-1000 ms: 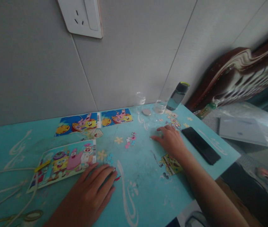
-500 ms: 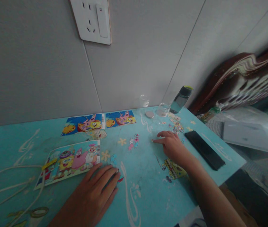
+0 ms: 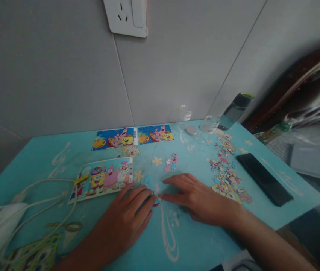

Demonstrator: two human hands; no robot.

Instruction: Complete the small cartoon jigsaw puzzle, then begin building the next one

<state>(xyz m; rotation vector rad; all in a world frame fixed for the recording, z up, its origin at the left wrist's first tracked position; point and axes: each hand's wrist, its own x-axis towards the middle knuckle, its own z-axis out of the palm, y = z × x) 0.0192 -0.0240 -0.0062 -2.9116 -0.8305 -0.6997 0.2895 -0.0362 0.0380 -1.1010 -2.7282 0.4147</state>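
Lying palm down on the turquoise table (image 3: pixel 199 244), the left hand (image 3: pixel 133 212) has its fingers stretched forward and to the right, their tips at a small red-and-blue puzzle piece (image 3: pixel 156 204). That piece sits just between the two hands, partly covered; its visible red edge runs roughly left to right, tipping up a little at the right end, but too much is hidden to tell its full long axis. Coming from the other side, the right hand (image 3: pixel 196 195) points left, its two foremost digits apart, the lower one reaching close to the left fingertips. Whether either hand pinches anything cannot be told. Beyond the left hand, a cartoon card (image 3: pixel 107 178) lies with its long axis rising gently rightward, barcode end to the right, figures upright as the person sees them. Blue pieces (image 3: pixel 147 180) lie near its right end, and a pink cluster (image 3: pixel 171 162) stretches away from the person, slanting right. Past the right hand, a heap of loose pieces (image 3: pixel 224 171) lies beside a black slab (image 3: pixel 263 178), whose long axis slants from far left to near right.
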